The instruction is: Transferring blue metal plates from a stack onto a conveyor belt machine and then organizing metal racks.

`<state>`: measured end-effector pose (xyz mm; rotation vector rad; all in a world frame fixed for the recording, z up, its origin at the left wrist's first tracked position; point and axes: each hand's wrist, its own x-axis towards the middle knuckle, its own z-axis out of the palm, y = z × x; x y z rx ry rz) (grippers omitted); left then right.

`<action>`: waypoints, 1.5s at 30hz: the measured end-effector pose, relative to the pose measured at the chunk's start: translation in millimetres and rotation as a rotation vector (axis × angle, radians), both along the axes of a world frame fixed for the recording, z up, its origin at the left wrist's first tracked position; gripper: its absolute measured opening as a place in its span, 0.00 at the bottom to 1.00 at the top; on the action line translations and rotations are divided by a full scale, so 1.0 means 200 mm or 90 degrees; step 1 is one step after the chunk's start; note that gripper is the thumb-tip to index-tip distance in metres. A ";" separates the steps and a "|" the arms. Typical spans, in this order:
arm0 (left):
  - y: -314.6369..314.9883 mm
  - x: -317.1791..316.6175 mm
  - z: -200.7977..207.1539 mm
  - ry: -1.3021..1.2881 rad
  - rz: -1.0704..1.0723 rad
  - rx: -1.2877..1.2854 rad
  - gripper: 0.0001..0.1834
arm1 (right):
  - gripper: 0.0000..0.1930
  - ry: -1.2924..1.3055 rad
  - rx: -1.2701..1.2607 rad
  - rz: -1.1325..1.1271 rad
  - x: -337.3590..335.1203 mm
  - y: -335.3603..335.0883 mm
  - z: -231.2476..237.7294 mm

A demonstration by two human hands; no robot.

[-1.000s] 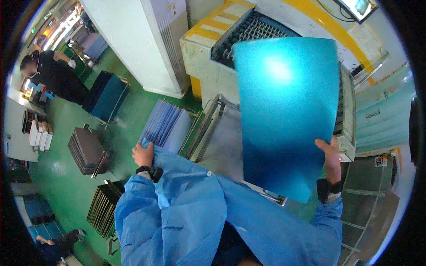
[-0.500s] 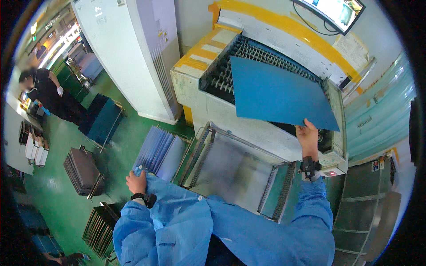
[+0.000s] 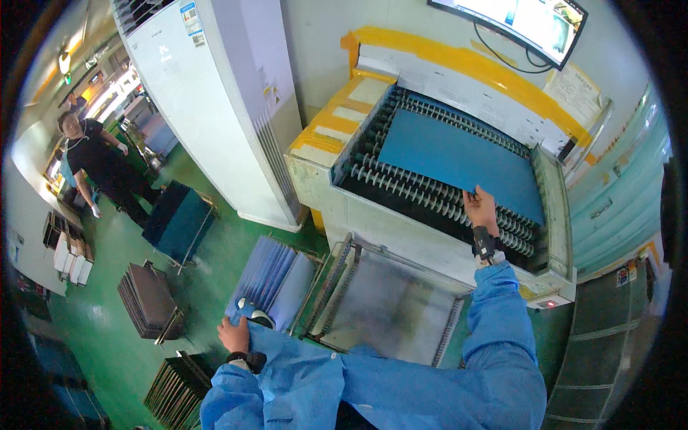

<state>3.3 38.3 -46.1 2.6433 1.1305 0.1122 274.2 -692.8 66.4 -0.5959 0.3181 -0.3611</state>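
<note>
A flat blue panel (image 3: 459, 154) lies across the rows of rollers (image 3: 408, 179) in the bed of a white machine. At its near edge my right hand (image 3: 482, 209) is closed, with the fingertips pinching that edge. My left hand (image 3: 234, 335) hangs low at my left side, its fingers loosely apart and nothing visible in them. It is nearest to a rack of upright blue-grey panels (image 3: 269, 276) and a blue and white shoe (image 3: 252, 312).
Below the machine stands a metal frame rack (image 3: 387, 301). More racks of dark panels (image 3: 147, 301) stand on the green floor at left. A tall white cabinet (image 3: 236, 107) rises beside the machine, and a monitor (image 3: 530, 29) hangs above. A person in black (image 3: 107, 161) stands far left.
The blue panel was raised and tilted above the rollers; now it rests on them, farther back. My right hand stays at its near edge. The whole view has shifted, and the far person has turned.
</note>
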 end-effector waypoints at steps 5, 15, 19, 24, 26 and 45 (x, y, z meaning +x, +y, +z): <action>0.02 -0.03 -0.03 0.000 0.017 -0.005 0.36 | 0.12 0.100 -0.153 0.207 0.00 0.02 0.08; 0.00 -0.01 -0.03 0.013 0.027 -0.006 0.37 | 0.20 0.287 -1.072 0.041 0.06 0.17 0.28; -0.03 -0.03 -0.01 0.027 0.043 0.002 0.37 | 0.25 0.347 -1.334 0.017 0.07 0.25 0.19; -0.02 -0.05 0.00 0.005 0.035 -0.005 0.36 | 0.26 0.339 -1.353 0.006 0.10 0.24 0.20; -0.01 -0.05 -0.02 -0.003 0.036 -0.003 0.36 | 0.26 0.358 -1.351 0.016 0.13 0.21 0.21; 0.00 -0.10 -0.04 -0.004 0.002 -0.015 0.38 | 0.30 0.395 -1.402 0.082 0.23 0.07 0.21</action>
